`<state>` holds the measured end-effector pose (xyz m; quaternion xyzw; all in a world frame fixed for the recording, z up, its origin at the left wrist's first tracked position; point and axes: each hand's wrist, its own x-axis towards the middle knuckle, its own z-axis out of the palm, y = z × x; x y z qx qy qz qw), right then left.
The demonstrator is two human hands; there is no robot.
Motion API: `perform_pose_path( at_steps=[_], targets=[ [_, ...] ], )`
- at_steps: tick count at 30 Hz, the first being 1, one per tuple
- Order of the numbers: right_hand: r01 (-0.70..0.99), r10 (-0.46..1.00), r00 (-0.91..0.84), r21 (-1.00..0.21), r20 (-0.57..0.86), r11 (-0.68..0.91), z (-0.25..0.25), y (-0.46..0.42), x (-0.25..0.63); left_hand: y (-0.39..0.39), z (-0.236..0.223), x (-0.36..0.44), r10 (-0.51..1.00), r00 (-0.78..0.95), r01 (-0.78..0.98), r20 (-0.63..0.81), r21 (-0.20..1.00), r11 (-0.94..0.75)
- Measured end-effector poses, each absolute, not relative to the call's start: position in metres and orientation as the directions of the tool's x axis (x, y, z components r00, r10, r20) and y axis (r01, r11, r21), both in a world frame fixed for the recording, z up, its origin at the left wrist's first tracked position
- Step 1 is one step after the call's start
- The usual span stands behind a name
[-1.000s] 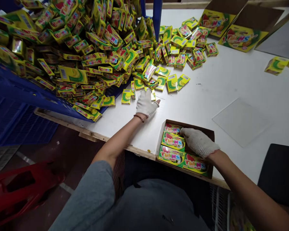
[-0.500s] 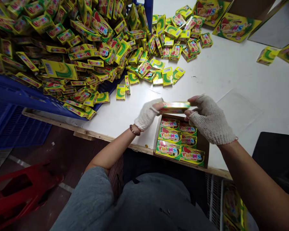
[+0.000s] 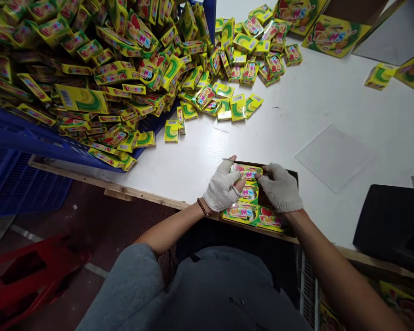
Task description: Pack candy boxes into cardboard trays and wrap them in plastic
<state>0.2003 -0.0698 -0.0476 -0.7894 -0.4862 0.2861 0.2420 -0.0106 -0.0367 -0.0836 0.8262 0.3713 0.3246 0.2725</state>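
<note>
A shallow open carton (image 3: 294, 180) at the table's front edge holds small yellow-green TWINS boxes face up, in rows. My left hand (image 3: 222, 188), in a white fingerless glove, lies over the carton's left side, its fingers and thumb spread on the boxes. Under its fingertips is the top-row TWINS box (image 3: 250, 173). At that box's right end my right hand (image 3: 279, 187), gloved likewise, has thumb and fingers closed together. Its palm covers part of the right column. A front-row TWINS box (image 3: 240, 213) shows plainly below my left hand.
A blue crate (image 3: 100, 161) heaped with TWINS boxes stands at left, with more boxes (image 3: 239, 108) spilled beside it. Larger printed cartons (image 3: 334, 37) stand at back right. A clear square sheet (image 3: 334, 158) and a black object (image 3: 382, 225) lie right. A red stool (image 3: 31, 276) is on the floor.
Both hands have come down and toward me, bringing the TWINS box from above the carton's far edge into its top row. My left fingers have spread out.
</note>
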Motion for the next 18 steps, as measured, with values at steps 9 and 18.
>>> perform_pose_path(
  at_steps=[9, 18],
  targets=[
    [0.905, 0.966, -0.068, -0.423, -0.248, -0.045, -0.051, -0.076, 0.206, -0.04, -0.062, 0.0, 0.833, 0.529, 0.664, 0.161, 0.533, -0.524],
    [0.935, 0.871, -0.313, -0.281, -0.378, 0.214, -0.039, -0.055, 0.204, -0.036, -0.052, -0.003, 0.839, 0.544, 0.738, 0.01, 0.47, -0.484]
  ],
)
